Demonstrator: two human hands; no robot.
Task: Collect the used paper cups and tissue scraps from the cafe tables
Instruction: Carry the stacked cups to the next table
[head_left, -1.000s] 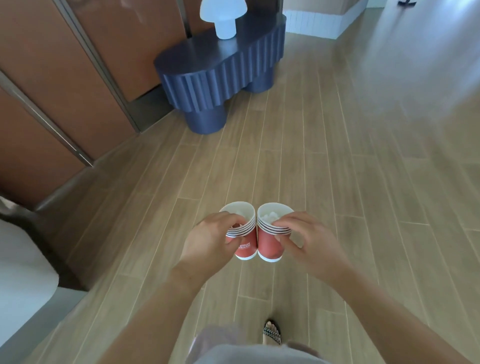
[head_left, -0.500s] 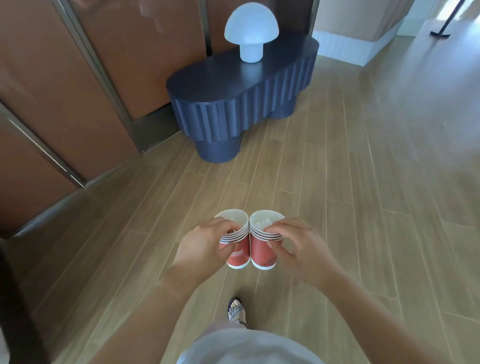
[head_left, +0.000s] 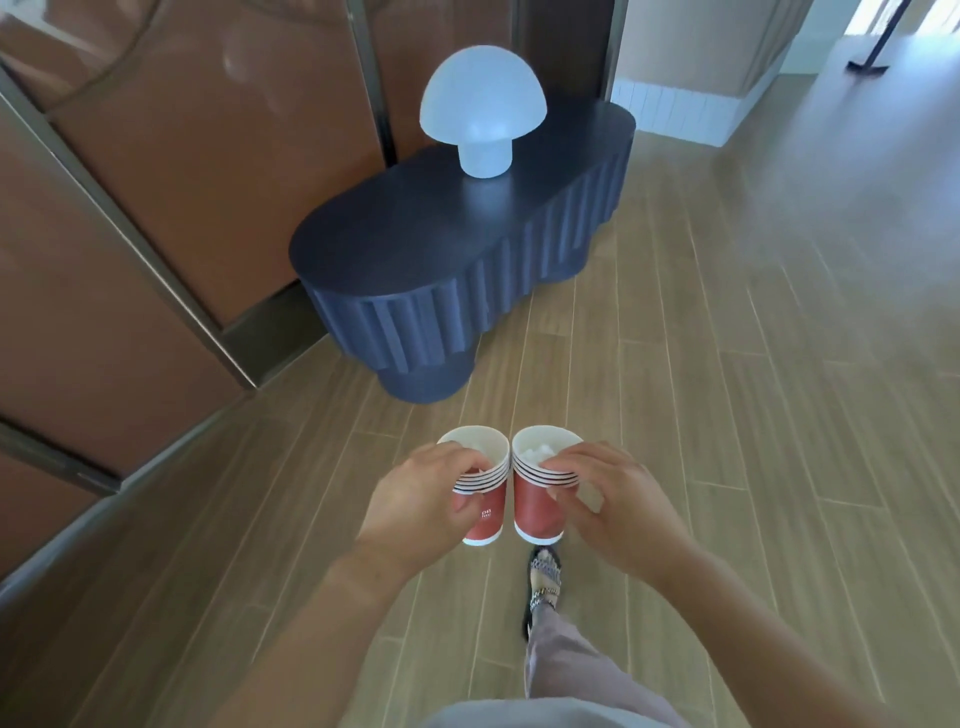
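I hold two stacks of red paper cups with white striped rims side by side in front of me, above the wooden floor. My left hand (head_left: 421, 499) grips the left cup stack (head_left: 485, 512) near its rims. My right hand (head_left: 613, 501) grips the right cup stack (head_left: 535, 512) the same way. White tissue scraps (head_left: 537, 451) lie inside the top cup of the right stack. The inside of the left stack's top cup looks white; I cannot tell if anything is in it.
A dark blue fluted console table (head_left: 467, 270) stands ahead, with a white mushroom lamp (head_left: 483, 111) on it. Brown wall panels (head_left: 156, 182) run along the left. My sandalled foot (head_left: 543, 582) steps forward on the wooden floor (head_left: 753, 364), which stretches away to the right.
I have walked closer to the blue table, which now looks larger and nearer. Both hands keep the same hold on the cup stacks. My foot has swung forward.
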